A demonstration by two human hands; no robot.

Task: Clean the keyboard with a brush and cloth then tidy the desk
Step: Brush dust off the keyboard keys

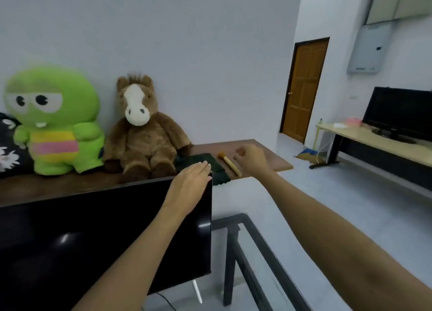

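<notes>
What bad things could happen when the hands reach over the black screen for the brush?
1. The left hand is flat right at the monitor's top corner; leaning on it could tip the screen.
2. The brush lies close to the brown desk's front edge, so a clumsy grab by the right hand might knock it off.
3. The dark cloth also overhangs that edge and could slide.

Monitor (105, 229) blocks the near side; bare desk (268, 157) lies right of brush (230, 163).
</notes>
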